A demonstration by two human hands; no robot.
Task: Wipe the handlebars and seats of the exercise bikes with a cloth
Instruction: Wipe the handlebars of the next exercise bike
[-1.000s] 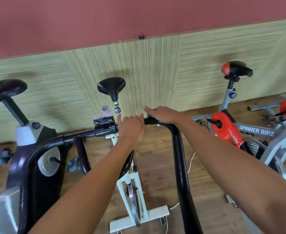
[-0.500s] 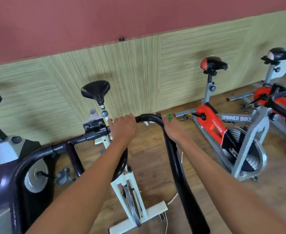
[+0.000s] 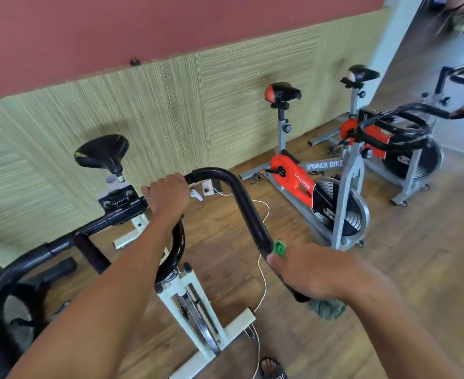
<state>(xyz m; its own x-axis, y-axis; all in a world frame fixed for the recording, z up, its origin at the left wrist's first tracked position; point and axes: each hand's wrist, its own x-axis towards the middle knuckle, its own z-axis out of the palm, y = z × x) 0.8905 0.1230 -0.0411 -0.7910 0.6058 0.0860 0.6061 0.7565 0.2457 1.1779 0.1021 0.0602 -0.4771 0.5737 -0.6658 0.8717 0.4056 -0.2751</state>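
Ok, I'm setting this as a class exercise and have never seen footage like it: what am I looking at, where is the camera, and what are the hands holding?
There is no robot here. A person wears a wide-angle camera on the head, so you look down along both arms. The left hand grips the black handlebar of a white exercise bike, next to its clamp. The right hand grips the handlebar's nearer arm, and a grey-green cloth hangs out below it, as for wiping. Further back is the bike's black seat. To the right, a red and grey Spinner Bike stands on the wooden floor.
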